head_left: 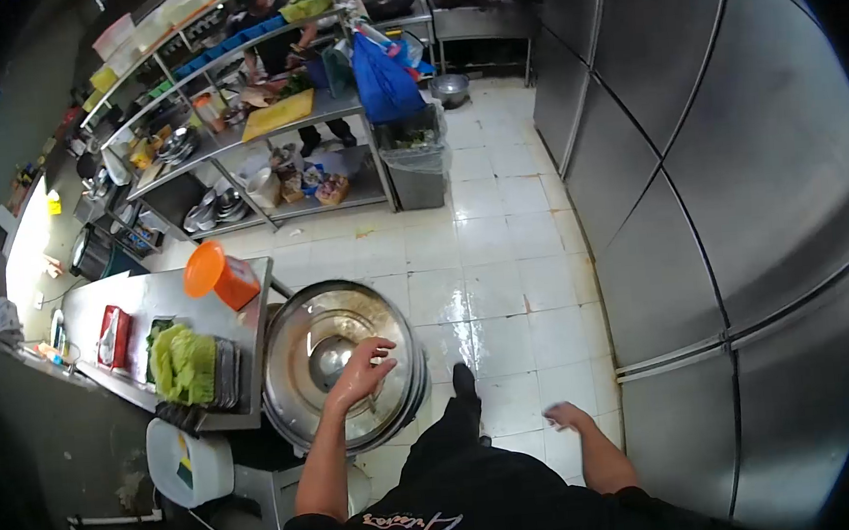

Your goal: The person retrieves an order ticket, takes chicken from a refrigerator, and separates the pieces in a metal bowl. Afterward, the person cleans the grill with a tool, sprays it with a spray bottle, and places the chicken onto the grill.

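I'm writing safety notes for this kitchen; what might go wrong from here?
The floor looks shiny, perhaps wet, so the black shoe might slip. The orange container near the edge of the metal table could be knocked off. The left hand, over the large round metal vessel, might bump it.

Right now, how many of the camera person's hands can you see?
2: left hand over the big round metal thing, right hand over the floor tiles. Neither is hidden.

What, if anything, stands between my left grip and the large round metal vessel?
Nothing visible: the left grip appears over the vessel, with no separate object seen between, though contact is unclear. The orange container sits aside, on the counter.
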The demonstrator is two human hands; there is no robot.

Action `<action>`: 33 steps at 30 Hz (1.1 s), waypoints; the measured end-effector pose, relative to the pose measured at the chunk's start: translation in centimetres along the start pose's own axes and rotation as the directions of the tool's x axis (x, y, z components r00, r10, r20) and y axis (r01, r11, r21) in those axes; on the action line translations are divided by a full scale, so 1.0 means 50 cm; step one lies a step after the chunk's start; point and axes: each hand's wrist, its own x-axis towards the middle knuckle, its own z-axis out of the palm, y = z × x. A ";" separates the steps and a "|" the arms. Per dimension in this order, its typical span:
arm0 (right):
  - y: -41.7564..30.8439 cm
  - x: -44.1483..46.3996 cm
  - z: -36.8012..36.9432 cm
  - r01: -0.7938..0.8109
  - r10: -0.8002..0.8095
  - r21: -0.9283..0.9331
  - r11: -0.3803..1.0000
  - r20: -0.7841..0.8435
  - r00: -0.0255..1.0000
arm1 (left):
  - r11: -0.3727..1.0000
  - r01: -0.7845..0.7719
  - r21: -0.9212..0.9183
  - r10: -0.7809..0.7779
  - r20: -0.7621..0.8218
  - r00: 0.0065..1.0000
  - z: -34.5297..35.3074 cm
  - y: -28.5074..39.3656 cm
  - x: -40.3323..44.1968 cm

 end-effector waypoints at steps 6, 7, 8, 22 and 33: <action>-0.300 0.058 -0.265 0.018 0.032 0.200 0.980 -0.245 0.969 | 0.998 0.003 -0.060 -0.003 -0.001 1.000 0.013 0.016 0.270; -0.308 0.046 -0.314 -0.007 0.086 0.270 0.963 -0.282 0.955 | 0.995 0.053 -0.081 -0.050 0.030 0.998 0.019 0.011 0.324; -0.283 0.041 -0.360 -0.031 0.139 0.333 0.942 -0.303 0.943 | 0.993 0.050 -0.110 -0.044 0.055 0.998 0.028 0.004 0.383; -0.266 0.213 -0.662 -0.431 0.487 0.343 0.835 -0.091 0.869 | 0.963 -0.193 -0.190 0.190 -0.036 0.981 -0.056 -0.003 1.013; -0.719 0.893 -1.049 -0.348 0.348 -0.014 0.937 0.076 0.934 | 0.794 0.439 0.421 -0.520 0.096 0.849 -0.174 -0.688 0.792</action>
